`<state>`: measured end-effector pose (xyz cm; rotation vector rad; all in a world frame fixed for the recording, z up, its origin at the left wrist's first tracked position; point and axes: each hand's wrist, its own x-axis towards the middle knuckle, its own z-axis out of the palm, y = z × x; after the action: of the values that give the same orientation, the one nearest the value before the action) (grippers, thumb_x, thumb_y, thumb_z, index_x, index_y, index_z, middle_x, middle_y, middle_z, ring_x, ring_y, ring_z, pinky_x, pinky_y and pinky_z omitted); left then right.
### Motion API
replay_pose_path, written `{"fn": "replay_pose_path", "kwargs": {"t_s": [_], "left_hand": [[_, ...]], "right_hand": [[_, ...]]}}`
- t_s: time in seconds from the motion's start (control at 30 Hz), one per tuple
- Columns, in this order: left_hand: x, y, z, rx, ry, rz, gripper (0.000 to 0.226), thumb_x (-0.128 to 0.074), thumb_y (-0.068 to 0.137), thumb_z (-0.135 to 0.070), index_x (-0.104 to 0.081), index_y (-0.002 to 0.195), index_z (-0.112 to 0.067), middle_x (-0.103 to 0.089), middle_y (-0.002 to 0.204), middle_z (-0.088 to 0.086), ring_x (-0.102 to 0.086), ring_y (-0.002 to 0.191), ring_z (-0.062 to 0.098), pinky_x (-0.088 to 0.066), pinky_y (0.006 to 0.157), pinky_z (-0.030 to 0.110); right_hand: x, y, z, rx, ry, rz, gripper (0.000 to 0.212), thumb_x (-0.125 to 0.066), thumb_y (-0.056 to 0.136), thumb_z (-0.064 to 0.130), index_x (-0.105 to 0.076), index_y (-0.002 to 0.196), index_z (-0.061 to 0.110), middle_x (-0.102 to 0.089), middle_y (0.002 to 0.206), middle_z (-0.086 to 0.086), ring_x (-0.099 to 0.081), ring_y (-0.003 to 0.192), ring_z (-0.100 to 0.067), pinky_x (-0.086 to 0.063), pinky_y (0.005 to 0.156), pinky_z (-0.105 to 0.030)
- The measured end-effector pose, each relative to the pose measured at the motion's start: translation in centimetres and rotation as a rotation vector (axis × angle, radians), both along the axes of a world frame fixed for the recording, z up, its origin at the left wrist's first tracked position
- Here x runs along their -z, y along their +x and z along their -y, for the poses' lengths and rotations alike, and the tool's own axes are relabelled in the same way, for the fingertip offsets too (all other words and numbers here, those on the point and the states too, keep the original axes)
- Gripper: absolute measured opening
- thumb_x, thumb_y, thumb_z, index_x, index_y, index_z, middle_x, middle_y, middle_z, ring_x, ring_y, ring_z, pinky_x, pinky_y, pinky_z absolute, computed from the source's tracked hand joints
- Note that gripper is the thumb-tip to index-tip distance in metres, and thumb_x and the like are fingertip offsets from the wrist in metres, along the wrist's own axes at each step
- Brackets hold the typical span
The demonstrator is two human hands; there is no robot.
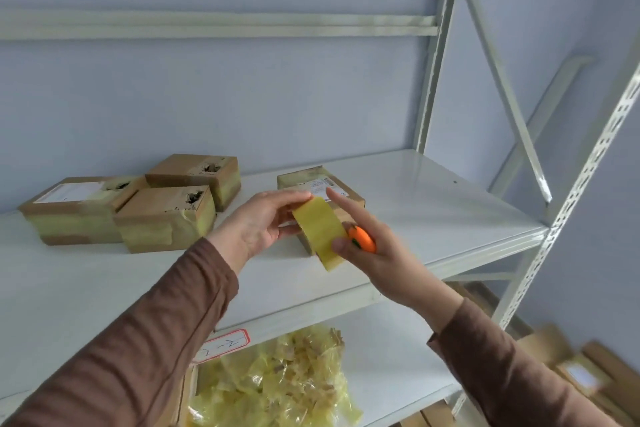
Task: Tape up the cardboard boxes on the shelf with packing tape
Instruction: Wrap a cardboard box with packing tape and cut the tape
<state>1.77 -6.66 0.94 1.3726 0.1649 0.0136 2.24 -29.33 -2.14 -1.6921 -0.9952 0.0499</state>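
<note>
A yellowish strip of packing tape (320,230) stretches between my two hands above the shelf's front. My left hand (258,224) pinches its upper end with the fingertips. My right hand (372,246) holds the lower end under the thumb and also grips a small orange cutter (363,238), with the index finger pointing up. Right behind the tape sits a cardboard box (320,184) with a white label on top; the tape and my hands hide its front. Three taped cardboard boxes (162,215) stand grouped at the left of the white shelf (433,218).
A white metal upright (571,194) and diagonal braces frame the shelf's right end. On the shelf below lies a heap of crumpled yellowish tape scraps (277,381) by a red-bordered label (221,345). More cardboard boxes (585,374) lie low on the right.
</note>
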Motion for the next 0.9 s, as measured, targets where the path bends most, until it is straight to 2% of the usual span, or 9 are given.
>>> {"fn": "replay_pose_path", "kwargs": {"t_s": [0.1,0.17,0.2,0.27,0.37,0.47,0.6,0.73,0.9], "left_hand": [[-0.7,0.8,0.7,0.035,0.159,0.024,0.016,-0.071,0.093,-0.021,-0.077,0.079,-0.015,-0.076,0.083,0.003,-0.072,0.075,0.016,-0.061,0.078,0.033],[-1.2,1.6,1.3,0.022,0.272,0.053,0.021,-0.069,0.096,-0.025,-0.078,0.08,-0.014,-0.074,0.08,0.001,-0.071,0.073,0.016,-0.061,0.068,0.029],[-1.5,2.0,1.7,0.014,0.333,0.079,0.022,-0.067,0.097,-0.026,-0.079,0.084,-0.013,-0.073,0.079,0.001,-0.071,0.072,0.017,-0.06,0.065,0.028],[-1.6,2.8,2.3,-0.033,0.488,0.178,0.023,-0.065,0.098,-0.027,-0.081,0.085,-0.017,-0.073,0.074,-0.002,-0.07,0.069,0.017,-0.06,0.066,0.03],[-2.1,4.2,2.9,-0.102,0.731,0.326,0.036,-0.066,0.099,-0.029,-0.077,0.065,-0.034,-0.066,0.055,-0.012,-0.065,0.053,0.006,-0.053,0.052,0.023],[-3.2,7.3,2.1,-0.242,0.67,0.292,0.029,-0.067,0.097,-0.032,-0.078,0.071,-0.024,-0.067,0.062,-0.011,-0.058,0.055,0.004,-0.047,0.05,0.022],[-4.3,11.7,0.7,-0.325,0.648,0.178,0.029,-0.067,0.096,-0.035,-0.081,0.079,-0.016,-0.067,0.073,-0.018,-0.056,0.066,-0.006,-0.041,0.065,0.02],[-4.4,14.7,-1.4,-0.419,0.63,0.083,0.027,-0.064,0.097,-0.028,-0.077,0.076,-0.017,-0.063,0.082,-0.011,-0.051,0.074,0.007,-0.039,0.068,0.026],[-2.7,16.2,-2.7,-0.369,0.645,-0.061,0.027,-0.066,0.096,-0.038,-0.082,0.098,-0.016,-0.059,0.096,-0.002,-0.051,0.082,0.01,-0.036,0.08,0.031]], "right_hand": [[-0.4,0.4,1.2,-0.013,0.013,-0.024,0.057,-0.061,0.1,0.034,-0.04,0.15,0.051,-0.054,0.088,-0.017,-0.049,0.077,-0.033,-0.046,0.079,-0.036],[-1.0,0.4,1.5,-0.026,0.037,-0.041,0.056,-0.061,0.101,0.028,-0.043,0.15,0.048,-0.068,0.112,-0.006,-0.064,0.096,-0.028,-0.051,0.097,-0.05],[-1.2,0.4,1.5,-0.022,0.044,-0.038,0.055,-0.061,0.101,0.023,-0.046,0.149,0.045,-0.07,0.116,0.004,-0.067,0.1,-0.022,-0.053,0.098,-0.045],[-2.0,0.8,1.5,0.02,0.063,-0.015,0.05,-0.06,0.102,0.016,-0.053,0.146,0.037,-0.067,0.094,0.024,-0.06,0.077,-0.006,-0.051,0.078,-0.022],[-3.3,1.6,1.2,0.105,0.128,-0.079,0.036,-0.059,0.103,0.014,-0.065,0.132,0.034,-0.058,0.076,0.023,-0.049,0.065,-0.008,-0.042,0.067,-0.018],[-4.6,2.4,1.0,0.087,0.192,-0.308,0.025,-0.058,0.104,0.012,-0.072,0.118,0.027,-0.06,0.075,0.01,-0.064,0.067,-0.009,-0.049,0.068,-0.018],[-4.5,3.9,2.1,0.059,0.118,-0.487,0.02,-0.061,0.103,0.026,-0.075,0.116,0.031,-0.065,0.102,-0.011,-0.064,0.092,-0.022,-0.048,0.083,-0.035],[-3.3,4.4,4.6,-0.106,0.068,-0.586,0.035,-0.069,0.094,0.047,-0.069,0.128,0.041,-0.071,0.124,-0.005,-0.07,0.113,-0.025,-0.056,0.1,-0.039],[-2.4,5.7,5.7,-0.036,0.059,-0.562,0.039,-0.071,0.082,0.054,-0.074,0.117,0.037,-0.074,0.117,0.003,-0.068,0.116,-0.025,-0.045,0.11,-0.052]]}}
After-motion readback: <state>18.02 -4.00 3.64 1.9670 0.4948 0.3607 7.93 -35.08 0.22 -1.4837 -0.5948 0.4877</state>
